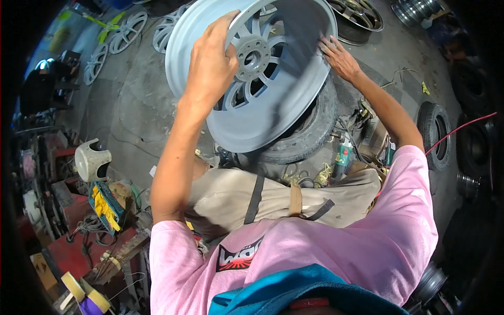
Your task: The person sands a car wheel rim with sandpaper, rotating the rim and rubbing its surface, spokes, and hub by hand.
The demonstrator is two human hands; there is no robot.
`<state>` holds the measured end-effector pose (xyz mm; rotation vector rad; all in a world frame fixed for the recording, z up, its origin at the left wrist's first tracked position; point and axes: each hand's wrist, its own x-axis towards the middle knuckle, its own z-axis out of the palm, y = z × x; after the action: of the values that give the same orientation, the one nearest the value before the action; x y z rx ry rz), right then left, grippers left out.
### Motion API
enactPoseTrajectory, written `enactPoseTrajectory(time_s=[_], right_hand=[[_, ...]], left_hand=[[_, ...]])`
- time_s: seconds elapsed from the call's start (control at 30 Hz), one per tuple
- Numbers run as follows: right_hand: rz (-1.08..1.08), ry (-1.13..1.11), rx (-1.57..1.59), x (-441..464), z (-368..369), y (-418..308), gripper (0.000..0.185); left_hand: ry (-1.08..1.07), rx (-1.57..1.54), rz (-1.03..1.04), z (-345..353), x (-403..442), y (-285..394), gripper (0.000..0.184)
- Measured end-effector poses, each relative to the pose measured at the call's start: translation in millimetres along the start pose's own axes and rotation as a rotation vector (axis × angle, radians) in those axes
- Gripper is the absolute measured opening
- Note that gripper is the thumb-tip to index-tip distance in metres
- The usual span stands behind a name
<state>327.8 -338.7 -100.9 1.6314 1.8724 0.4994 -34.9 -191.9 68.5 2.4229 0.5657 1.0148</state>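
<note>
A grey alloy wheel rim is tilted up in front of me, its spokes and hub showing through the barrel. My left hand is closed over its near-left lip, fingertips partly hidden behind the edge. On the right side, my right hand has its fingers curled over the rim's outer edge. Beneath the rim lies a dusty black tyre, partly covered by it. I cannot tell whether the rim rests on the tyre.
A green angle grinder lies near my right knee, with cables around it. Other wheels lie at the back left, and a bronze rim at the back right. Left are a white stool and a crate. A tyre stands right.
</note>
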Motion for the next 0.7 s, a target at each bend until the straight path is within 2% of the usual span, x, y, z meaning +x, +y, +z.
enactPoseTrajectory(time_s=[0.07, 0.13, 0.2, 0.27, 0.3, 0.33, 0.37, 0.4, 0.47, 0.53, 0.6, 0.63, 0.67, 0.7], right_hand=[[0.02, -0.022, -0.052, -7.4, 0.8, -1.4, 0.042], [-0.061, -0.037, -0.116, -13.2, 36.4, -39.6, 0.041], [0.095, -0.21, 0.096, -10.2, 52.0, -128.0, 0.051], [0.149, -0.136, 0.367, -15.5, 35.3, -220.5, 0.042], [0.181, -0.174, 0.637, -16.5, 1.6, -251.4, 0.033], [0.192, -0.279, 0.777, -13.4, -36.8, -278.4, 0.028], [0.291, -0.117, 1.045, -20.5, -85.3, -290.9, 0.025], [0.168, 0.001, 1.141, -22.3, -135.4, -283.8, 0.024], [0.1, 0.19, 1.333, -15.2, -172.5, -276.8, 0.026], [0.152, 0.131, 1.976, 2.2, -204.6, -244.5, 0.03], [0.318, 0.217, 2.488, 1.5, -231.8, -177.7, 0.032], [0.381, 0.482, 2.798, -8.2, -250.8, -137.0, 0.034], [0.439, 0.786, 3.084, -20.5, -258.9, -106.6, 0.036], [0.494, 0.96, 3.125, -33.8, -245.7, -92.8, 0.038]], left_hand=[[-0.004, -0.002, 0.007, -0.3, 0.1, 0.2, 0.056], [-0.002, 0.007, 0.014, -1.9, 1.4, -0.1, 0.055], [-0.004, -0.004, 0.008, -1.0, 0.6, 4.3, 0.055], [-0.013, -0.002, 0.012, 0.3, -3.2, 7.3, 0.055], [-0.022, -0.003, 0.024, 1.0, -3.7, 8.9, 0.055], [-0.018, -0.009, 0.029, 1.2, -5.1, 11.0, 0.055], [-0.021, -0.013, 0.041, 2.9, -8.2, 14.2, 0.052], [-0.022, -0.018, 0.056, 6.0, -10.7, 17.7, 0.05], [0.005, -0.035, 0.07, 14.6, -16.0, 23.6, 0.045], [0.045, -0.034, 0.087, 16.7, -18.7, 27.0, 0.042], [0.01, -0.152, 0.055, 17.8, -21.3, 29.4, 0.041], [-0.043, -0.299, -0.002, 15.9, -21.8, 26.9, 0.043], [-0.037, -0.299, 0.009, 8.1, -22.8, 28.4, 0.043], [-0.065, -0.359, -0.044, -0.9, -25.2, 30.6, 0.042]])
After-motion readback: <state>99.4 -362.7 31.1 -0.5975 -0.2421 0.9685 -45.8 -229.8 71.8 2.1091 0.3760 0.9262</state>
